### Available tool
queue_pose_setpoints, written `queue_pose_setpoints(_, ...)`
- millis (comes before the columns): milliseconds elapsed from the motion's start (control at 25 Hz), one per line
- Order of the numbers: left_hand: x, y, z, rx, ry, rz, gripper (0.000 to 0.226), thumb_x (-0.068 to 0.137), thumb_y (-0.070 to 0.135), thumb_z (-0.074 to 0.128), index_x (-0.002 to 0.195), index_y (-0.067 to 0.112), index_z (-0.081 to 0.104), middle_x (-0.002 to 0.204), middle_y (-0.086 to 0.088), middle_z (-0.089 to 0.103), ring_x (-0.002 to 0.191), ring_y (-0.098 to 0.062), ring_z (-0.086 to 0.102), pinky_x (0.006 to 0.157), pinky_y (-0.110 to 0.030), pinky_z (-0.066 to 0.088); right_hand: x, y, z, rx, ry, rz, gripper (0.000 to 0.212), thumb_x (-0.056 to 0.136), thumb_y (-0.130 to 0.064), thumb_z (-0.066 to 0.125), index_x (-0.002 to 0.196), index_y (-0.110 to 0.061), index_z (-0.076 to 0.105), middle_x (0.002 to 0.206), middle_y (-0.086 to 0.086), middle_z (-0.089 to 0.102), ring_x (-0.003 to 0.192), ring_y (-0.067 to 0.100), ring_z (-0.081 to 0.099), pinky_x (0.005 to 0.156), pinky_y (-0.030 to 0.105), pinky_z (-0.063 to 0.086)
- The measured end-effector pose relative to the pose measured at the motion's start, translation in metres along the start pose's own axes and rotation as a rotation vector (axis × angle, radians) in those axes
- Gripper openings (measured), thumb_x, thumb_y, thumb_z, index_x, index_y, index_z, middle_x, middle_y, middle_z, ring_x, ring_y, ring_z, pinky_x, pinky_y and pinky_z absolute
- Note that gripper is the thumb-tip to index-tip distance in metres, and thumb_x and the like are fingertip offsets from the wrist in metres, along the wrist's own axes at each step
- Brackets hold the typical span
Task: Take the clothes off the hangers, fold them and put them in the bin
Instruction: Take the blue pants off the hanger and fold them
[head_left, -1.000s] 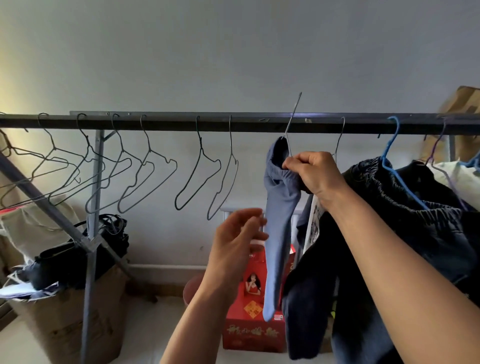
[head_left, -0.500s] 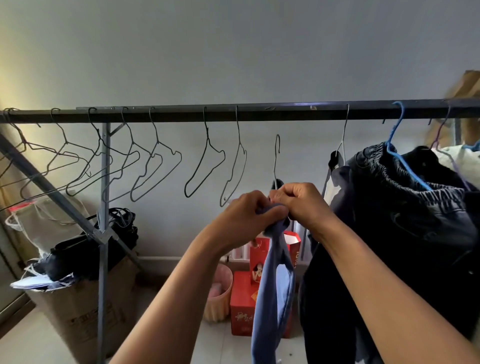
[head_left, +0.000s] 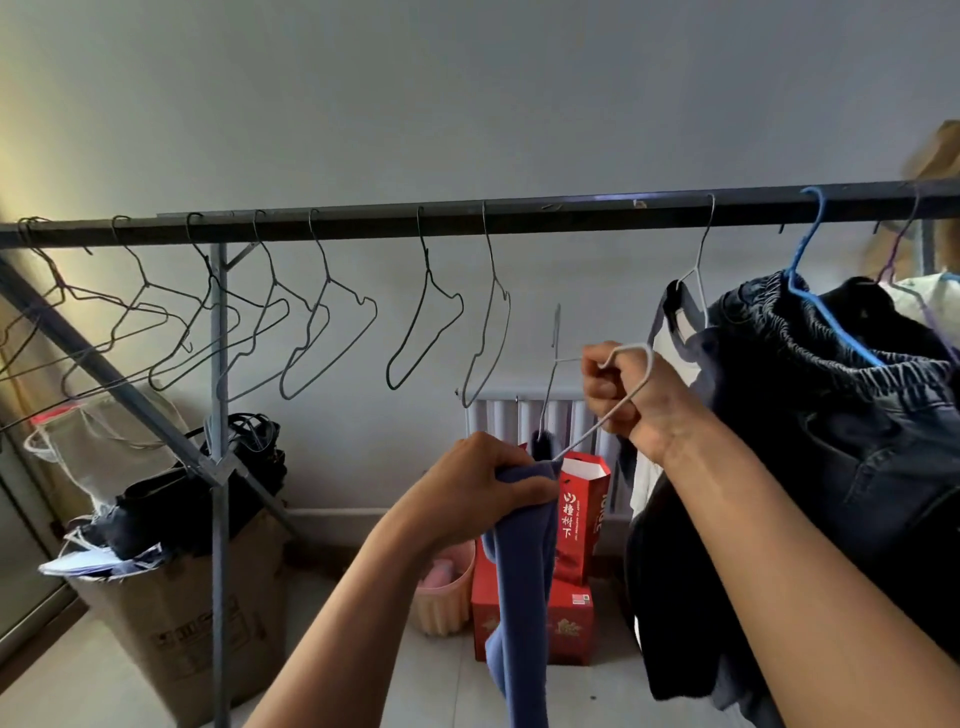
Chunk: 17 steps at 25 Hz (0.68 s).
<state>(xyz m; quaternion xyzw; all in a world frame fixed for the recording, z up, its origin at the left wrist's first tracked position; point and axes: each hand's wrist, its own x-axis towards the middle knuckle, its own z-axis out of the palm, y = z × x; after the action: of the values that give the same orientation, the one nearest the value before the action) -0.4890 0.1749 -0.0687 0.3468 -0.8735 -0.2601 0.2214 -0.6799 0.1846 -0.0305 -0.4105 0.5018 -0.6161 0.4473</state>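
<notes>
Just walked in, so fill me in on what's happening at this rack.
A person is taking laundry off hangers. The left hand grips the top of a blue garment, while the right hand holds a pale wire hanger, which is off the rail and nearly free of the cloth. Empty wire hangers hang to the left. Dark clothes hang at the right, not yet taken down. Nothing is folded yet.
</notes>
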Motion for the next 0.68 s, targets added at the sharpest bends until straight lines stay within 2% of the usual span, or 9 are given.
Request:
queue_pose_setpoints(120,0.005,-0.017,0.004,-0.096,0.073,-0.128,0.031,0.084,0.044,0.068,0.061,0.023,0.066,0.054,0.013,0.059,0.051,0.002,0.049,0.056,-0.018,0.040,-0.008,-0.028,0.002,0.067,-0.083,-0.048,0.033,0.091,-0.018,0.044,0.059,-0.018,0.038,0.042,-0.005,0.030,0.029,0.006,0.020,0.032,0.011,0.013)
queue_pose_setpoints(240,0.006,-0.031,0.006,-0.182,0.079,-0.185,0.033,0.082,0.043,0.069,0.077,0.010,0.071,0.072,-0.007,0.068,0.061,-0.006,0.055,0.060,-0.024,0.045,-0.013,-0.052,0.001,0.021,-0.097,-0.152,0.033,0.094,-0.017,0.043,0.061,-0.017,0.039,0.045,-0.003,0.033,0.032,0.007,0.021,0.037,0.014,0.012)
queue_pose_setpoints(280,0.005,-0.032,0.004,-0.201,0.074,-0.179,0.030,0.082,0.040,0.069,0.076,0.011,0.070,0.071,-0.006,0.067,0.061,-0.006,0.054,0.060,-0.023,0.045,-0.012,-0.056,0.001,-0.011,-0.096,-0.190,0.033,0.095,-0.017,0.043,0.062,-0.018,0.039,0.048,-0.003,0.034,0.034,0.008,0.023,0.038,0.016,0.014)
queue_pose_setpoints(360,0.002,-0.031,-0.003,-0.218,0.064,-0.144,0.019,0.080,0.036,0.069,0.069,0.021,0.070,0.063,0.008,0.062,0.061,-0.001,0.053,0.062,-0.019,0.044,-0.003,-0.057,0.004,-0.069,-0.077,-0.244,0.032,0.098,-0.017,0.042,0.066,-0.018,0.039,0.051,-0.001,0.036,0.038,0.010,0.025,0.038,0.017,0.017)
queue_pose_setpoints(440,-0.001,-0.029,-0.013,-0.235,0.060,-0.114,0.018,0.069,0.042,0.066,0.064,0.025,0.066,0.061,0.013,0.058,0.061,-0.001,0.053,0.063,-0.020,0.043,0.014,-0.056,0.007,-0.153,-0.009,-0.257,0.032,0.101,-0.018,0.041,0.069,-0.017,0.038,0.052,0.000,0.037,0.041,0.011,0.026,0.037,0.018,0.019)
queue_pose_setpoints(560,-0.008,-0.030,-0.026,-0.312,0.100,-0.060,0.025,0.061,0.042,0.063,0.059,0.019,0.055,0.058,0.007,0.048,0.059,-0.009,0.044,0.061,-0.027,0.035,0.040,-0.054,0.005,-0.233,0.076,-0.239,0.032,0.102,-0.017,0.039,0.069,-0.017,0.037,0.054,0.002,0.035,0.045,0.013,0.025,0.037,0.019,0.018)
queue_pose_setpoints(680,-0.013,-0.034,-0.040,-0.379,0.148,-0.001,0.033,0.063,0.034,0.070,0.060,0.012,0.045,0.065,-0.014,0.042,0.064,-0.015,0.039,0.063,-0.033,0.029,0.052,-0.044,-0.001,-0.280,0.083,-0.146,0.032,0.100,-0.014,0.038,0.068,-0.016,0.037,0.054,0.002,0.033,0.042,0.011,0.025,0.037,0.018,0.017)
